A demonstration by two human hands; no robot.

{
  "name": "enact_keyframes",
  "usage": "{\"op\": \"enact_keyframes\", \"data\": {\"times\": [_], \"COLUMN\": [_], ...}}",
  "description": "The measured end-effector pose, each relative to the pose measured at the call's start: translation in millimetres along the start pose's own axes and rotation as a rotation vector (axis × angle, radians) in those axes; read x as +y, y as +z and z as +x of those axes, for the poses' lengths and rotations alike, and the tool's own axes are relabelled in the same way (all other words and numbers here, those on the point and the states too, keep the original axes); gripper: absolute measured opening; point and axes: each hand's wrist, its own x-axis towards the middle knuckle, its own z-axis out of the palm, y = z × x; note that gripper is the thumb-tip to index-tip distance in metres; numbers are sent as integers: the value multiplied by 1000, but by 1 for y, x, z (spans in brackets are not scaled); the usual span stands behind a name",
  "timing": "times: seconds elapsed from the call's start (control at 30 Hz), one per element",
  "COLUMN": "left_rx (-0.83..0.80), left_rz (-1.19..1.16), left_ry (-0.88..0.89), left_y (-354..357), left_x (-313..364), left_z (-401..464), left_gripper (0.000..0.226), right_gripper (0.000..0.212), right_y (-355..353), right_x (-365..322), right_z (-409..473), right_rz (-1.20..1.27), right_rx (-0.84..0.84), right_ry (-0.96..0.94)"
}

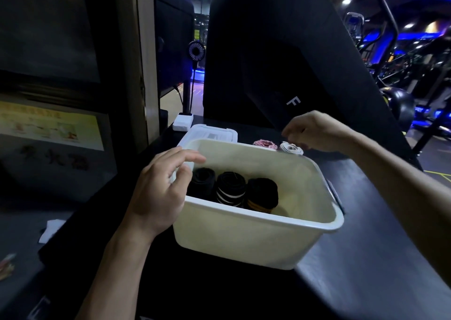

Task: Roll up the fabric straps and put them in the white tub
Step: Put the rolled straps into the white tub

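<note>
The cream-white rectangular plastic tub stands on the dark countertop and serves as the landmark here. Inside it, along the wall nearest your left side, three rolled fabric straps stand on end in a row: a plain black roll closest to that wall, a black roll with white stripes touching it, and a black roll with orange stripes next in line; the rest of the tub floor is bare. Your left hand rests at the tub's left corner, fingers loosely bent over the rim and thumb against the wall, closing on nothing. Just beyond the tub's far rim two more rolls sit on the countertop, a pink roll and, beside it, a pale grey-white roll. Your right hand hovers over the grey-white roll with fingers curled downward; whether the fingertips touch or pinch it cannot be told. A white lid lies flat behind the tub's far left corner, and a small white box stands beyond that. A large black upright panel rises behind the tub.
</note>
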Motion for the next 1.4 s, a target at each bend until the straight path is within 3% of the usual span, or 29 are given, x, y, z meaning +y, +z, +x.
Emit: {"op": "enact_keyframes", "data": {"times": [0.2, 0.4, 0.53, 0.7, 0.93, 1.07, 1.23, 1.4], "left_rx": [10, 4, -1, -4, 70, 84, 76, 67], "left_rz": [-24, -48, -61, -64, -78, -120, -168, -147], "left_ry": [8, 18, 13, 2, 3, -22, -58, -53], "left_y": [2, 2, 3, 2, 4, 5, 4, 2], "left_x": [-4, -7, -7, -8, 0, 0, -2, -4], "left_z": [3, 5, 5, 1, -5, -6, -6, -6], "left_gripper": [37, 36, 36, 38, 35, 36, 39, 40], "right_gripper": [40, 29, 14, 23, 26, 34, 36, 22], "right_y": [34, 51, 53, 32, -38, -37, 18, 64], "right_x": [54, 74, 80, 60, -26, -90, -134, -150], "right_z": [39, 48, 38, 14, -23, -51, -53, -38], "right_rz": [-264, -257, -222, -129, -17, 251, 53, -63], "right_rx": [-206, -242, -139, 36, 380, 68, -247, -358], "right_ry": [196, 258, 260, 218, -76, -281, -460, -566]}}
